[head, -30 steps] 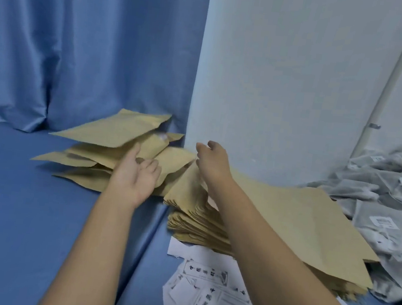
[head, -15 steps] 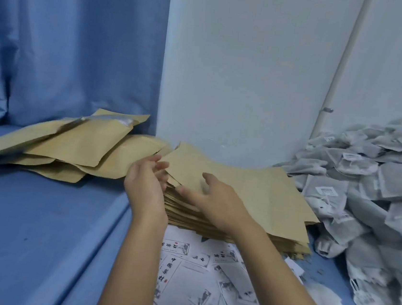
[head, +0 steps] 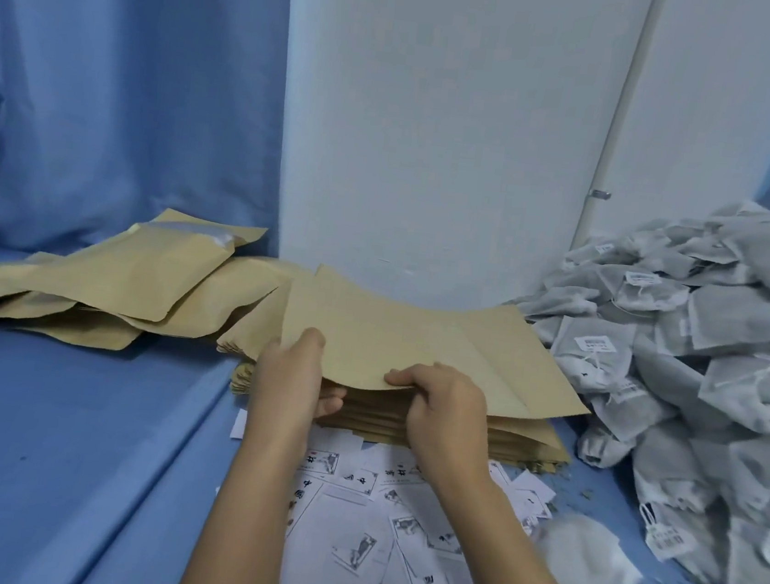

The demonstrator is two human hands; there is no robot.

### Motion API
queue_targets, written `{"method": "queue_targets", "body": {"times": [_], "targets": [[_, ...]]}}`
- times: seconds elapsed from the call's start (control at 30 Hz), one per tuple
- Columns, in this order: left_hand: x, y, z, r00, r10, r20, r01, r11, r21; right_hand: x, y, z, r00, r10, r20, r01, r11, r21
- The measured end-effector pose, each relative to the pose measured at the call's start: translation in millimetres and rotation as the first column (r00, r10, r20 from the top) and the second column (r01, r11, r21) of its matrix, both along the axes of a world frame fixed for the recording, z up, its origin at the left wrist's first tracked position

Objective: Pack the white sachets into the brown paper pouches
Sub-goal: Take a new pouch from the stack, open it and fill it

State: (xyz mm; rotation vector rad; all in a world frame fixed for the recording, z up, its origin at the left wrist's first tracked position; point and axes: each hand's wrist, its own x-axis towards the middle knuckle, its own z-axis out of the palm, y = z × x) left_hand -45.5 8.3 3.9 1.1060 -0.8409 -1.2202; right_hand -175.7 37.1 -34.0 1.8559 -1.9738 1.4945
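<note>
The top brown paper pouch lies on a stack of flat pouches in the middle of the scene, its near edge lifted off the stack. The left hand grips that edge, thumb on top and fingers curled beneath. The right hand pinches the same edge just to the right.

Loose brown pouches sprawl to the left. A heap of white sachets rises on the right, and one blurred sachet lies nearer. Printed paper slips are scattered near the stack.

Everything rests on a desk covered in blue cloth, stepped higher on the left. A blue curtain hangs far left. A white wall with a thin pipe stands behind.

The slips carry black characters and small pictures, and the sachet tags carry barcode-like print; none of it is readable.
</note>
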Motion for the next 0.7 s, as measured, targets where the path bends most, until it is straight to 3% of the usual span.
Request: {"method": "queue_targets", "body": {"times": [0.07,0.17,0.27,0.37,0.43,0.53,0.7], "targets": [[-1,2,-1,0.998,-0.007,-0.069,0.006,1.000,-0.024,-1,3,1,0.998,0.056,-0.034,-0.056,0.998,-0.020],[-5,5,2,0.977,0.080,-0.195,-0.117,0.976,-0.181,-2,8,1,0.994,0.104,-0.037,-0.107,0.989,-0.103],[-12,7,2,0.991,0.098,-0.095,-0.131,0.879,-0.459,-2,15,2,0.989,0.089,0.118,-0.071,0.987,-0.143],[-17,11,1,0.987,0.069,0.144,0.052,0.714,-0.698,-5,19,10,0.917,0.138,0.373,-0.133,0.990,-0.037],[-19,9,-3,0.934,0.065,0.351,0.219,0.673,-0.706,-7,23,15,0.765,0.229,0.603,-0.231,0.970,-0.075],[-22,3,-11,0.790,0.112,0.603,0.373,0.693,-0.617,-7,23,14,0.473,0.307,0.826,-0.308,0.936,-0.172],[-25,3,-18,0.686,-0.034,0.727,0.554,0.671,-0.493,-6,19,12,0.082,0.290,0.954,-0.289,0.923,-0.255]]}}
